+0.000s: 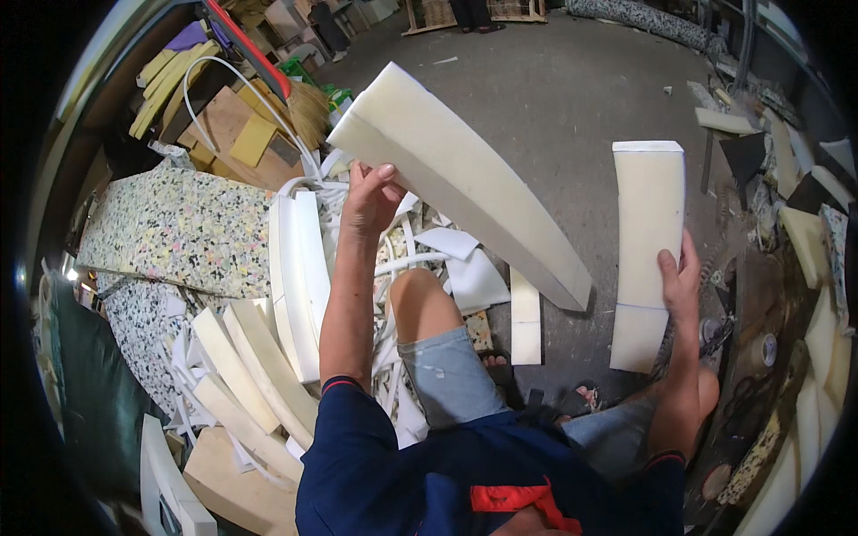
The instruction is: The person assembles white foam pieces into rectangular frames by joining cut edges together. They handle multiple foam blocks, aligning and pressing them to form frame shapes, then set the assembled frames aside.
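Note:
My left hand (pixel 369 196) is closed on the lower edge of a long curved foam piece (pixel 465 179), cream-coloured, near its far left end. That piece slants down to the right in front of me, its narrower end over the floor. In my right hand (pixel 681 277) is a second foam strip (pixel 650 223), gripped by its right edge, with the thumb on its face. It stands roughly upright, has a white top end and a line across its lower part. The two pieces are apart.
Curved foam strips (pixel 259 366) lie stacked on my left, beside a speckled foam block (pixel 179 232). White foam scraps (pixel 474 277) litter the floor around my knee. A broom (pixel 308 112) leans at the far left. Foam offcuts (pixel 804 241) line the right side. A narrow foam strip (pixel 525 326) is between my legs.

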A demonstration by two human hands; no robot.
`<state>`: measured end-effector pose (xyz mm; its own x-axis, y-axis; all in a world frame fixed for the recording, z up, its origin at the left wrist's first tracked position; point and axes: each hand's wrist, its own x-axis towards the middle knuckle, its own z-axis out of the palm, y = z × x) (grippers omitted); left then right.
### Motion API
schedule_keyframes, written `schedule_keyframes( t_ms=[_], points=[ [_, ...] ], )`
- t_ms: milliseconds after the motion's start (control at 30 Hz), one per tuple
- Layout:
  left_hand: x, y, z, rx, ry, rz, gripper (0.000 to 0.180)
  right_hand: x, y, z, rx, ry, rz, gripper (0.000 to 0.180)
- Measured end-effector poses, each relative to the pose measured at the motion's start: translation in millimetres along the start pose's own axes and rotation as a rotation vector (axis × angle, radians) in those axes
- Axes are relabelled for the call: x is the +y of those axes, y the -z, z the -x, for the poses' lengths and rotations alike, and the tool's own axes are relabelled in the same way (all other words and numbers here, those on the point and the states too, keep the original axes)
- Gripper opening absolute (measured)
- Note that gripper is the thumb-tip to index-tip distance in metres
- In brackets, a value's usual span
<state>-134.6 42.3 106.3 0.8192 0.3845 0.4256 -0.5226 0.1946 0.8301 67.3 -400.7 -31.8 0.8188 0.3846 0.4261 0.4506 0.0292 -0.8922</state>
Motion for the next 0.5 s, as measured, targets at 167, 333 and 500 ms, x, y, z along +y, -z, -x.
schedule_keyframes(
  t_ms=[167, 333, 500],
  points=[
    [-16.2, 33.8, 3.8, -0.069, -0.015, 0.16, 0.061, -1.4, 4.7, -2.1, -0.021, -0.009, -0.017, 0.074],
    [-36.9, 75.0, -12.9, -0.398, 0.087, 0.626, 0.058, -3.2, 6.0, -8.0, -0.022, 0.0, 0.013, 0.073],
    [-64.2, 65.8, -6.6, -0.026, -0.002, 0.431, 0.086, -3.9, 3.6, -11.1, -0.062, 0.006, 0.065, 0.077]
  ],
)
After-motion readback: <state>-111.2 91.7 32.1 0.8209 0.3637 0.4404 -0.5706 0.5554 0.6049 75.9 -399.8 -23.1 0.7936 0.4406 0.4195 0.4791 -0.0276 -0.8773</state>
